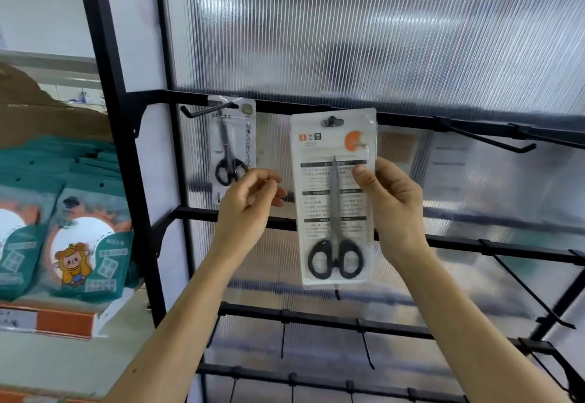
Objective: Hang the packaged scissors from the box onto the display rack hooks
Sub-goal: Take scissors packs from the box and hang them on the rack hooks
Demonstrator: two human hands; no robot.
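A black display rack (196,212) is standing against a ribbed translucent panel (348,38), with teal packets (85,244) lying stacked to its left. The packaged scissors (335,212) are hanging upright with the hole over a top-bar hook (331,122), blades pointing up, handles down. The right hand (392,206) is pinching the pack's right edge; the left hand (250,203) is hovering loosely curled beside it, gripping nothing

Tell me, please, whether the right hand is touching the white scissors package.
Touching. The head view shows the right hand pinching the white scissors package at its right edge, thumb on its near face.
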